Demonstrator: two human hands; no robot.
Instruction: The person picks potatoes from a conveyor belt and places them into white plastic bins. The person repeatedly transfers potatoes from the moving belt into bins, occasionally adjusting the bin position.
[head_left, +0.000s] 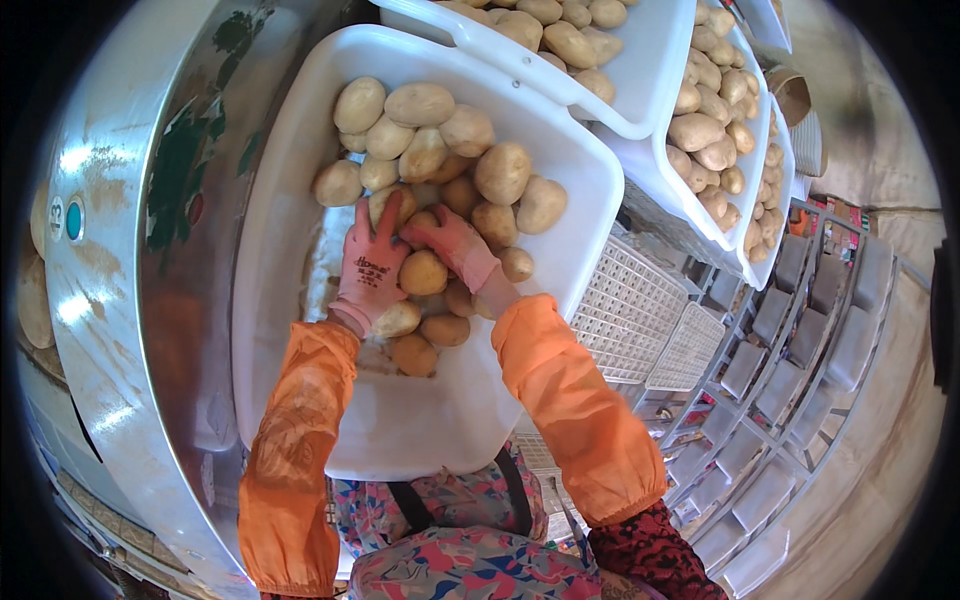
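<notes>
A white plastic tub (420, 427) holds a heap of potatoes (503, 173) directly before me. My left hand (372, 266), in a pink glove, lies with spread fingers over a potato (393, 204) near the heap's left side. In a matching glove, my right hand (456, 245) has its fingertips on a small potato (422, 223); whether it grips it is unclear. Another potato (423, 272) sits between the two hands. Several more potatoes lie below them, partly hidden by my right hand and wrist. Orange sleeves cover both forearms.
Along the left runs a metal machine housing (112, 247) with a green button (75, 218). More white tubs of potatoes (697, 131) stand at the upper right. White perforated crates (630, 307) are below those tubs, and a metal rack with grey bins (772, 311) is at the right.
</notes>
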